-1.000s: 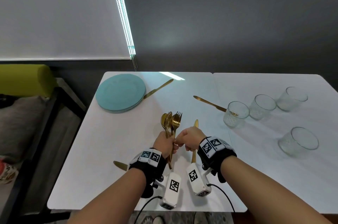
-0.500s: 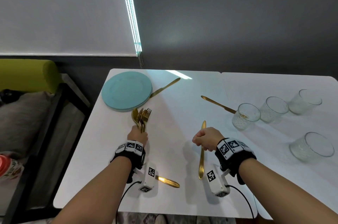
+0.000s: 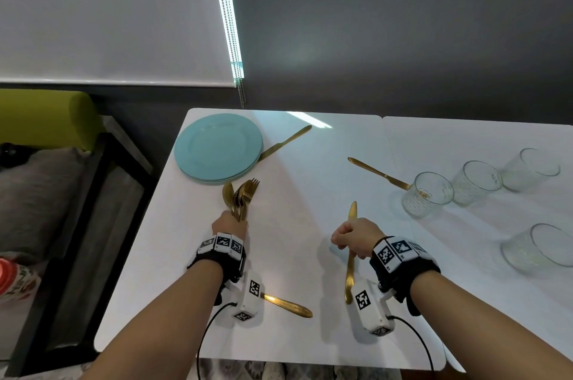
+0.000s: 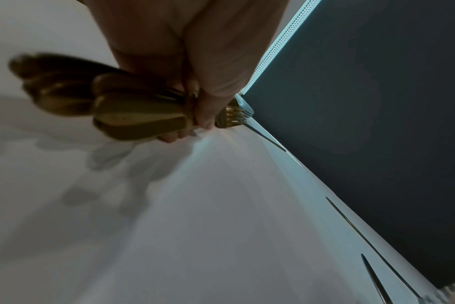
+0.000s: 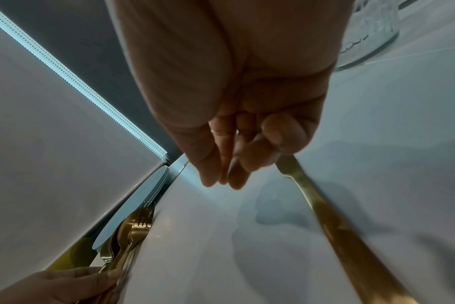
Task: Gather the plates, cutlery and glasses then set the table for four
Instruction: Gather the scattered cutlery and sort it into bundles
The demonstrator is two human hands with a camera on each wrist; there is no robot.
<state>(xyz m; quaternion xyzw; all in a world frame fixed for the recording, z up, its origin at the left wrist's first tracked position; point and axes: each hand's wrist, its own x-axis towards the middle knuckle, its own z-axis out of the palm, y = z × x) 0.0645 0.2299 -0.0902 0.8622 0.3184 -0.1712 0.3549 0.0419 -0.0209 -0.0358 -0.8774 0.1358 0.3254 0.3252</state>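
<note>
Gold forks and spoons (image 3: 241,198) gripped in left hand (image 3: 230,224) at 9 o'clock; knife (image 3: 350,258) clasped in right hand (image 3: 353,237) at 3.

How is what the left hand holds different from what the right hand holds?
The left hand grips a bundle of gold forks and spoons; the right hand grips one gold knife. The bundle's heads fan out beyond the fist, close to the stack of teal plates; the knife runs through the fist, sticking out at both ends, nearer the glasses. Both are gold cutlery held above the white table.
</note>
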